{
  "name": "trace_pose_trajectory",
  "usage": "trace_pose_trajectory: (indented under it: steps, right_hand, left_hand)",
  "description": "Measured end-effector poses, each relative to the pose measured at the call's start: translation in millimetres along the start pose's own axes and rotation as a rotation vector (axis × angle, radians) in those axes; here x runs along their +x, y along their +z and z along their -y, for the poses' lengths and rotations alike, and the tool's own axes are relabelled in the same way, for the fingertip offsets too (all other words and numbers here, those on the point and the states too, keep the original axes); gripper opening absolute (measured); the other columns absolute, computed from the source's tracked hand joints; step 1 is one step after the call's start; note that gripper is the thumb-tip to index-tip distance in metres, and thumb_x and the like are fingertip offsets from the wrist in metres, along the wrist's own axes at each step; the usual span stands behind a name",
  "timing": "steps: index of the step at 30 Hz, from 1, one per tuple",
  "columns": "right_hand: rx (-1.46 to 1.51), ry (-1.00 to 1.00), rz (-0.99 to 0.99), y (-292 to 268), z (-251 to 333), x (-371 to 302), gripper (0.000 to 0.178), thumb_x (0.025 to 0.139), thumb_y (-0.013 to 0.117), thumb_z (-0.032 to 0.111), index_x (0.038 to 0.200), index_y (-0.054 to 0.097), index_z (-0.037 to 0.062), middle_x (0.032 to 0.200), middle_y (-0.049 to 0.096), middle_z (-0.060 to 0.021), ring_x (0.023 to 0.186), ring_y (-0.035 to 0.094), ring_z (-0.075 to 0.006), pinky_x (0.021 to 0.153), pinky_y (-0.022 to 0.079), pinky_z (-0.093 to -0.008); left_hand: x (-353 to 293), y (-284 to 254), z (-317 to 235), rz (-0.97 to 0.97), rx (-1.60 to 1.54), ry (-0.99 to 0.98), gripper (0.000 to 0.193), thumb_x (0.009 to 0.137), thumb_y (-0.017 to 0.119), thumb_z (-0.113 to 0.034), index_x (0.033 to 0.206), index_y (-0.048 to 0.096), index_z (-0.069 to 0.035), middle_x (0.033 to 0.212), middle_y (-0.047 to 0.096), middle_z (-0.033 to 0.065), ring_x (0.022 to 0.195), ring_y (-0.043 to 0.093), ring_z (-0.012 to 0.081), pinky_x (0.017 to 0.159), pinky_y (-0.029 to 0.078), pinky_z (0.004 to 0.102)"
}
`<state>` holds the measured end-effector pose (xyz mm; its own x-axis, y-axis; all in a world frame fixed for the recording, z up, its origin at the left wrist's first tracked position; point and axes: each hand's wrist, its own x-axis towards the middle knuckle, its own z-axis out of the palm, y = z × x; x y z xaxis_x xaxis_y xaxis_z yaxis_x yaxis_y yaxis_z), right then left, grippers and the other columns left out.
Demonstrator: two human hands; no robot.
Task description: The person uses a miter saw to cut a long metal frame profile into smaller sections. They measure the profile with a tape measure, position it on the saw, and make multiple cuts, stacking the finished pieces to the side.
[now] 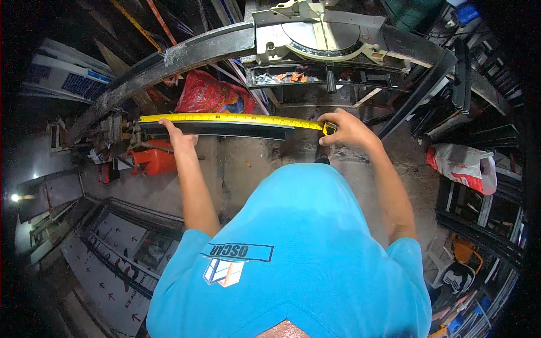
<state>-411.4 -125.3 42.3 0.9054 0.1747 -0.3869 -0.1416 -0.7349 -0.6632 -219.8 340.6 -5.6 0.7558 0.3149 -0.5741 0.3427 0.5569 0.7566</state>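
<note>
A yellow tape measure (242, 118) is drawn out in front of me, its blade running from left to right. My right hand (345, 130) grips its case at the right end, thumb and fingers round it. Just below the blade lies a long dark profile (242, 132), which ends short of the tape case. My left hand (179, 136) holds this profile near its left end. One finger reaches up to the tape blade, and the thumb rests along the profile. The underside of the left grip is hidden.
Ahead stands a mitre saw base (321, 39) on a dark bench, with a tray of small pieces (293, 76) beneath. A red sack (211, 93) and an orange container (155, 159) are at left. A white-and-red bag (465, 166) sits right, by racks of profiles.
</note>
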Motion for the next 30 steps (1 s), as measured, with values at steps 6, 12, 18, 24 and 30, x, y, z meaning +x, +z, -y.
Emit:
trace_pose_trajectory:
  steps: [6, 12, 18, 24, 30]
  right_hand:
    - [-0.008, 0.029, -0.026, 2, 3, -3, 0.068, 0.069, 0.087, 0.038, 0.130, 0.068, 0.0144, 0.108, 0.060, -0.0183, 0.107, 0.061, -0.0359, 0.094, 0.049, -0.0427]
    - [-0.018, 0.035, -0.016, 2, 1, -2, 0.069, 0.069, 0.087, 0.041, 0.130, 0.068, 0.0157, 0.116, 0.061, -0.0211, 0.111, 0.062, -0.0395, 0.097, 0.051, -0.0466]
    - [0.193, -0.140, -0.121, 14, -12, -3, 0.072, 0.073, 0.083, 0.035, 0.138, 0.062, 0.0118, 0.115, 0.061, -0.0212, 0.112, 0.060, -0.0378, 0.100, 0.050, -0.0435]
    - [0.506, -0.126, -0.331, 35, -31, 1, 0.070, 0.076, 0.084, 0.028, 0.135, 0.056, 0.0031, 0.122, 0.063, -0.0182, 0.113, 0.062, -0.0295, 0.099, 0.050, -0.0392]
    - [0.840, 0.139, -0.681, 37, -74, 13, 0.045, 0.089, 0.075, 0.030, 0.120, 0.061, 0.0009, 0.107, 0.067, -0.0094, 0.100, 0.065, -0.0180, 0.088, 0.052, -0.0317]
  left_hand:
    - [-2, 2, -2, 0.004, -0.005, -0.047, 0.109, 0.081, 0.045, -0.093, 0.155, 0.040, -0.014, 0.159, 0.044, 0.0113, 0.138, 0.049, 0.0375, 0.107, 0.046, 0.0623]
    - [2, 1, 1, 0.006, 0.021, -0.004, 0.108, 0.081, 0.046, -0.093, 0.153, 0.041, -0.013, 0.157, 0.046, 0.0109, 0.137, 0.051, 0.0360, 0.108, 0.046, 0.0600]
    - [-20, 19, -11, 0.111, -0.048, 0.174, 0.091, 0.087, 0.057, -0.079, 0.143, 0.052, -0.008, 0.142, 0.060, 0.0106, 0.124, 0.060, 0.0330, 0.101, 0.051, 0.0582]
    - [-38, 29, -10, 0.348, 0.327, 0.509, 0.059, 0.095, 0.076, -0.038, 0.136, 0.055, -0.001, 0.115, 0.069, 0.0101, 0.096, 0.068, 0.0217, 0.083, 0.057, 0.0352]
    - [-66, 67, 12, 0.725, 0.736, 0.615, 0.061, 0.097, 0.075, -0.031, 0.144, 0.053, 0.001, 0.120, 0.066, 0.0062, 0.099, 0.063, 0.0108, 0.087, 0.052, 0.0274]
